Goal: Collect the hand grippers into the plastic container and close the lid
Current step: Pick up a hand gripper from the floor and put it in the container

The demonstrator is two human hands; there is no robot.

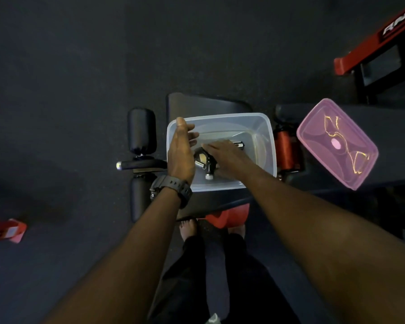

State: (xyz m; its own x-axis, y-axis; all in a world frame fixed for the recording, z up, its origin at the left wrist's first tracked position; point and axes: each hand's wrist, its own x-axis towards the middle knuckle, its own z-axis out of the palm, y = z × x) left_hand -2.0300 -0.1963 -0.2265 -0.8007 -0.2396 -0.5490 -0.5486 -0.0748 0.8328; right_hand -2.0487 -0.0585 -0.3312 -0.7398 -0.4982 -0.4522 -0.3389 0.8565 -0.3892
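Note:
A clear plastic container [264, 127] stands open on the black bench seat. Inside it lies a black hand gripper [205, 163] with a metal spring and a white-tipped handle; a second dark handle [239, 144] shows beyond my fingers. My right hand [222, 155] is down inside the container, fingers straight and lying over the hand gripper. My left hand [181, 150], wearing a black watch, hovers at the container's left wall with its fingers straight and holds nothing. The pink translucent lid [337, 143] lies to the right on the bench.
The bench [197, 104] has black foam rollers [142, 129] at its left and a red frame part [286, 148] between container and lid. A red and black machine [379, 43] stands at the upper right. A red box [5, 231] lies on the dark floor at left. My bare feet [188, 229] are below the bench.

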